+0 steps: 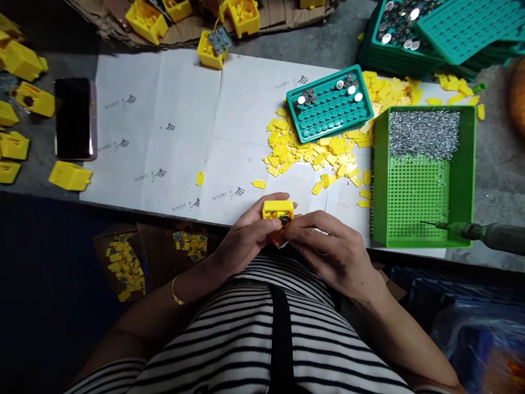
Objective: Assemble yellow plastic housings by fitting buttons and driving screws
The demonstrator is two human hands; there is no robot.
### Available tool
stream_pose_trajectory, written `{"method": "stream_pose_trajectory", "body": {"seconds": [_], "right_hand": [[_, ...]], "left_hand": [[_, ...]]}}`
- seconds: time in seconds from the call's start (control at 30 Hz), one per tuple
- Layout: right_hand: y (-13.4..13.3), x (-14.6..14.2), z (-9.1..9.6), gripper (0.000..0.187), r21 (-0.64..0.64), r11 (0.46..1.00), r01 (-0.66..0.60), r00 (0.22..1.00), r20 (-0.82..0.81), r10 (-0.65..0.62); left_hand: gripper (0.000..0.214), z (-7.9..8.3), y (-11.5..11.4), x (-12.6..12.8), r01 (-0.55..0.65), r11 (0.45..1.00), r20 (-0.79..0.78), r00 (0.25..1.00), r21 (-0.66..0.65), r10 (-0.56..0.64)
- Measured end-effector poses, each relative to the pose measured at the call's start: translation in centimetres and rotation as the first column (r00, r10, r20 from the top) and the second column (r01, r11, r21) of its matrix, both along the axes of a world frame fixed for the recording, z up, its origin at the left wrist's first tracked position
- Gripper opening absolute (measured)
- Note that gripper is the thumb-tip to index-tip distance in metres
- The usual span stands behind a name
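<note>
Near the table's front edge, a small yellow plastic housing [278,206] is held with its open side towards me. My left hand [250,235] is closed around its left side, the thumb lying across the opening. My right hand [332,246] has its fingers bent together against the housing's lower right side. A round dark metallic part [284,220] shows inside, close to both hands' fingertips. Whether anything small sits between the right fingertips is hidden. Just beyond the hands lies a small yellow plastic piece [258,184].
A teal tray [328,131] of round metal parts rests on scattered yellow pieces [283,148]. Right stands a green bin [381,180] of small metal fasteners, a screwdriver-like tool [471,231] across it. A phone [74,120] and yellow housings [69,175] lie left.
</note>
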State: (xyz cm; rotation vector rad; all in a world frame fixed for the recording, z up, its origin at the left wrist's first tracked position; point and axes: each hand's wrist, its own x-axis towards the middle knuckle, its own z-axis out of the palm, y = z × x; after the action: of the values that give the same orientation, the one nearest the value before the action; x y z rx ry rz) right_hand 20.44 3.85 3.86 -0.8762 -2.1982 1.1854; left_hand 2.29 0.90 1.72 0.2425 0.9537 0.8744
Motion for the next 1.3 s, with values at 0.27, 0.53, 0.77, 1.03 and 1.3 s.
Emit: {"method": "stream_pose_trajectory", "body": {"seconds": [0.27, 0.53, 0.77, 1.03, 1.3], "right_hand": [[-0.4, 0.1, 0.0, 0.027, -0.045, 0.999, 0.021, 1.000, 0.000, -0.021], [-0.9, -0.4, -0.2, 0.020, -0.044, 0.986, 0.158, 0.985, 0.074, -0.155], [-0.2, -0.6, -0.2, 0.013, -0.186, 0.955, 0.230, 0.973, 0.077, -0.219], [0.1, -0.8, -0.3, 0.015, -0.160, 0.966, 0.202, 0.977, 0.095, -0.189], [-0.6, -1.9, -0.6, 0.018, 0.236, 0.948, 0.214, 0.922, 0.272, -0.276]], "left_hand": [[0.040, 0.1, -0.2, 0.0, 0.014, 1.000, -0.100, 0.995, -0.010, -0.015], [0.032, -0.1, -0.3, 0.0, 0.033, 0.997, -0.015, 0.999, -0.064, -0.034], [0.034, -0.4, -0.4, -0.3, 0.020, 0.996, 0.080, 0.997, -0.081, -0.014], [0.038, -0.9, -0.9, -0.6, 0.057, 0.998, 0.032, 0.998, 0.016, -0.057], [0.031, -1.3, -1.4, 0.0, 0.057, 0.997, -0.058, 0.997, 0.055, -0.054]]}}
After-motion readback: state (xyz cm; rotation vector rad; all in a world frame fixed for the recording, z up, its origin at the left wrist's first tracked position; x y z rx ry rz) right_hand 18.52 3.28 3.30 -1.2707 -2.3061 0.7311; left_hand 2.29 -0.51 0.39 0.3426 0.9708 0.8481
